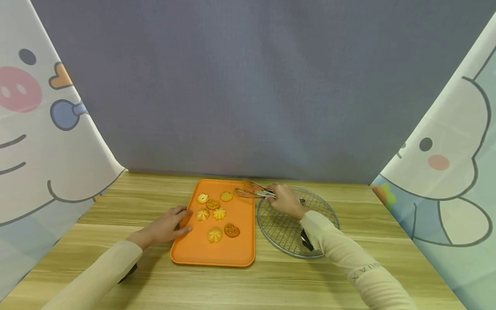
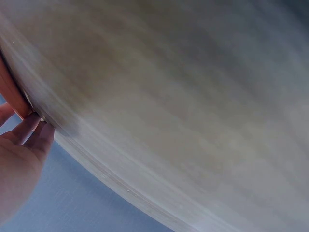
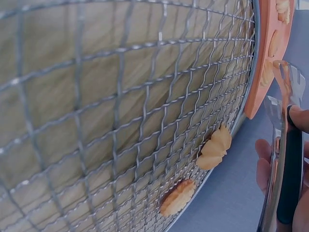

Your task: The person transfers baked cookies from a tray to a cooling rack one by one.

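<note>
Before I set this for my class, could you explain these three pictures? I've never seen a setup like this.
There is no machine here: just a person with two bare hands and three worn cameras. The wide picture comes from the head, looking forward and down. The other two come from the wrists, each looking along its own hand, so the scene appears oddly turned.

On the wooden table lie an orange tray with several cookies and, to its right, a round wire rack. The right-wrist picture shows two more cookies on the rack.

The left hand holds the tray's left edge. The right hand grips tongs, their tips over the tray's far right part; whether they pinch a cookie, I can't tell.
</note>
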A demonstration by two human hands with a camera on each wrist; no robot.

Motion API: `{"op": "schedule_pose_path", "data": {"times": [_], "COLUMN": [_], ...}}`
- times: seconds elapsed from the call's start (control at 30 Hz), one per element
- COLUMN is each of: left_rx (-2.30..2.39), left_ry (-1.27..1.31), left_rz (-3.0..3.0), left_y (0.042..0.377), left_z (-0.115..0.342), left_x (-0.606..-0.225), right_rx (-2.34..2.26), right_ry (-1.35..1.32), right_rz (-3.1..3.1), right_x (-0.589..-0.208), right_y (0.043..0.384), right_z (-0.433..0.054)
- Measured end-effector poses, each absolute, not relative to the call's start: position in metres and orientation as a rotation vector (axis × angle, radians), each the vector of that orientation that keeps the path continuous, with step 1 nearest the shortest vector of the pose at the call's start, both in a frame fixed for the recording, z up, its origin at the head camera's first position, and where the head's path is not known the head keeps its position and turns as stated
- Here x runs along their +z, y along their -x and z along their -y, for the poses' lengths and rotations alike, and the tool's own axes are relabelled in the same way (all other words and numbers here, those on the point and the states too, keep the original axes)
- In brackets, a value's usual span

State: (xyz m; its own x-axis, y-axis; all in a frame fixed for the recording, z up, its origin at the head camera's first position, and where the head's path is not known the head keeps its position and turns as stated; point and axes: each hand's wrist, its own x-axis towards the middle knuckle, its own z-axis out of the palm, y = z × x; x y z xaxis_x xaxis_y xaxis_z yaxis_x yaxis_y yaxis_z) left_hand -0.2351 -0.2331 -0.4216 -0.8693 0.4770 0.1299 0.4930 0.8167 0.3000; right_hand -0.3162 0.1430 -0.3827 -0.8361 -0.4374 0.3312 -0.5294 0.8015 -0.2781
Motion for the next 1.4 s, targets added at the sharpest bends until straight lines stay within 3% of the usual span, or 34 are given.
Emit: {"op": "schedule_pose_path", "data": {"times": [1.4], "left_rx": [-0.509], "left_ry": [0.762], "left_rz": [2.983], "left_y": [0.236], "left_z": [0.233], "left_x": [-0.421], "right_rx": [0.485], "right_ry": [-0.772], "right_rz": [2.787], "right_x": [-0.392], "right_y": [0.321], "right_z": [-0.129]}}
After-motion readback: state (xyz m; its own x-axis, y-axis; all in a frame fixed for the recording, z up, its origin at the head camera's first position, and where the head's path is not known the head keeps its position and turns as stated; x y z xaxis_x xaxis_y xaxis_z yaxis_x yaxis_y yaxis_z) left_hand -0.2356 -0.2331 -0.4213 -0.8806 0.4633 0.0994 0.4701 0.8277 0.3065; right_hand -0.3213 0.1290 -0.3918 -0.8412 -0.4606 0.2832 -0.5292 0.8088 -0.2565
